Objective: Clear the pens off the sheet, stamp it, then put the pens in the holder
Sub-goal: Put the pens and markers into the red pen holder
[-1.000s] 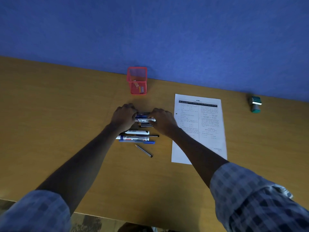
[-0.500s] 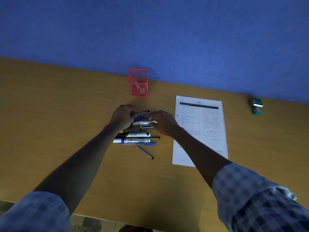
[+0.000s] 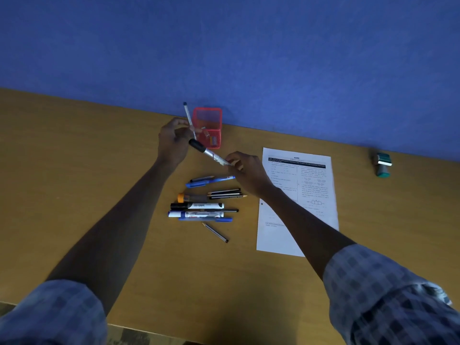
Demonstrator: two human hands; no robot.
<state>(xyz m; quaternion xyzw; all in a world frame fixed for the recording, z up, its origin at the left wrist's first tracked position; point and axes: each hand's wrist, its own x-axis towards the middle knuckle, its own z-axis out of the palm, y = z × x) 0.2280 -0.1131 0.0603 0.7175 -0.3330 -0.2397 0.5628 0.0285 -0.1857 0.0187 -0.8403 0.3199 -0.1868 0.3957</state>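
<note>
Item, step in hand: loading pens into the red mesh holder, which stands at the far edge of the bench against the blue wall. My left hand has its grip closed on a slim white pen, tilted, cap end high, just beside the holder's left rim. My right hand pinches a black-capped white marker by its barrel, cap pointing toward the holder. Remaining pens lie in a loose row on the bench left of the printed sheet, which is clear; the stamp sits far right. Advice, my judgement: turn each pen near upright over the opening before release, one hand at a time, so neither tips the light holder. Change since a second ago: both hands were low on the pile; they have risen toward the holder, each with a pen.
</note>
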